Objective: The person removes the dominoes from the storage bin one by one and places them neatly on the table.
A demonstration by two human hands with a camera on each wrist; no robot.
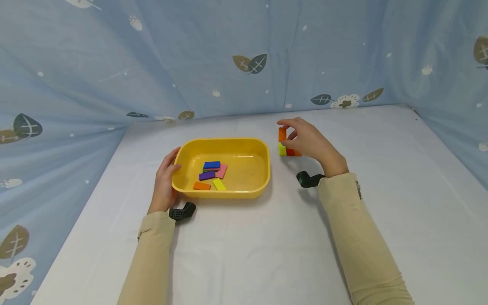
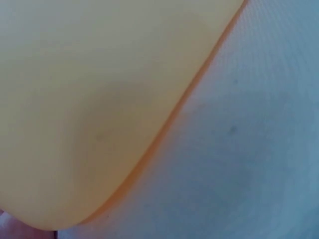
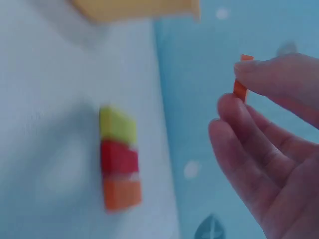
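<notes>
My right hand (image 1: 314, 142) pinches a small orange block (image 1: 282, 134) between thumb and fingertips. In the right wrist view this orange block (image 3: 240, 92) is seen edge-on, apart from a row of yellow (image 3: 117, 124), red (image 3: 119, 158) and orange (image 3: 122, 194) blocks standing on the table. Over at the left end of a yellow plastic tub (image 1: 221, 195), my left hand (image 1: 164, 186) grips the rim, thumb on top and fingers outside. The tub's wall (image 2: 99, 99) fills much of the left wrist view.
Inside the tub lie loose blocks: blue (image 1: 212, 165), purple (image 1: 207, 175), pink (image 1: 222, 171), orange (image 1: 202, 186), yellow (image 1: 219, 184) and a partly covered green one. A blue patterned cloth (image 1: 213, 63) hangs behind the white-covered table (image 1: 244, 254).
</notes>
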